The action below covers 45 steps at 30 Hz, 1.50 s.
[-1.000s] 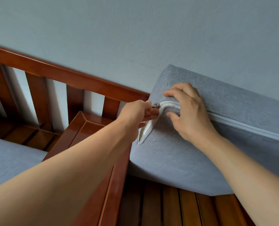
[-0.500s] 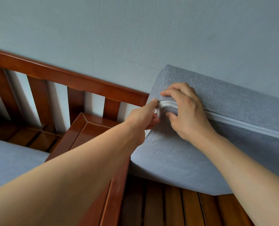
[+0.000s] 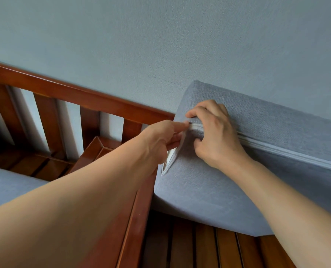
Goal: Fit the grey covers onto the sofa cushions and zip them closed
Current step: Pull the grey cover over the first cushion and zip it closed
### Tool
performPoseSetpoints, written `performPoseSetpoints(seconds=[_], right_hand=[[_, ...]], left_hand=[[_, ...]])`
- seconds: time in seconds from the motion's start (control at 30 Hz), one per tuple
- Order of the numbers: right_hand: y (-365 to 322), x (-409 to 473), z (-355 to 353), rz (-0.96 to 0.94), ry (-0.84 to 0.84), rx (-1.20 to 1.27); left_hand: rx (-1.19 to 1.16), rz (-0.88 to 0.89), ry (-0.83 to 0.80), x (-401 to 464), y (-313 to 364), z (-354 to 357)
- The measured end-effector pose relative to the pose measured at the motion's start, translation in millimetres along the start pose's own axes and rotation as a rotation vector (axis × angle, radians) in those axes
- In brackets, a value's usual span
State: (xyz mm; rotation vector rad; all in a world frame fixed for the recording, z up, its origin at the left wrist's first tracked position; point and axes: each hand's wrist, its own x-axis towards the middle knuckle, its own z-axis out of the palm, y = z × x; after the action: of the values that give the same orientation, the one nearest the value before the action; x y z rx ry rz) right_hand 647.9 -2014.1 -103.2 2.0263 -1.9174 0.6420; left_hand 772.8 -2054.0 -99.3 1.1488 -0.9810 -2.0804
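Since earlier, the left hand (image 3: 159,140) pinching the zip (image 3: 194,127) has reached the corner; right hand (image 3: 215,132) grips cover (image 3: 209,186).

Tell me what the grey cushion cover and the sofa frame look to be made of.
Cushion cover: a woven fabric, matte, probably linen-like or polyester; a coarse thread grain shows across its face. Sofa frame: wood, reddish-brown with a glossy varnish; grain lines and light sheen run along the rail and slats.
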Motion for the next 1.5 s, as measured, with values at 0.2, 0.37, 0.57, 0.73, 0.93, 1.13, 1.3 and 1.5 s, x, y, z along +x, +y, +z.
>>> performPoseSetpoints(seconds=[0.2, 0.37, 0.57, 0.73, 0.93, 1.13, 1.3, 1.5], right_hand=[[-1, 4, -1, 0.036, 0.004, 0.060], [4, 4, 0, 0.020, -0.023, 0.078], [7, 6, 0, 0.017, -0.025, 0.130], [5, 7, 0, 0.034, -0.009, 0.128], [1, 6, -2, 0.039, -0.033, 0.120], [0, 8, -2, 0.055, -0.027, 0.158], [1, 13, 3, 0.070, 0.013, 0.137], [2, 12, 3, 0.063, 0.024, 0.143]], left_hand=[[0.092, 0.013, 0.053, 9, -2, -1], [0.173, 0.102, 0.010, 16, -8, -9], [0.161, 0.051, 0.000, 23, -8, -11], [0.012, -0.130, -0.082, 27, -5, -11], [0.115, -0.019, -0.081, 29, -9, -17], [0.135, -0.082, 0.066, 34, -25, -64], [0.236, -0.018, -0.083, 32, -23, -51], [0.266, 0.062, -0.084, 29, -11, -28]])
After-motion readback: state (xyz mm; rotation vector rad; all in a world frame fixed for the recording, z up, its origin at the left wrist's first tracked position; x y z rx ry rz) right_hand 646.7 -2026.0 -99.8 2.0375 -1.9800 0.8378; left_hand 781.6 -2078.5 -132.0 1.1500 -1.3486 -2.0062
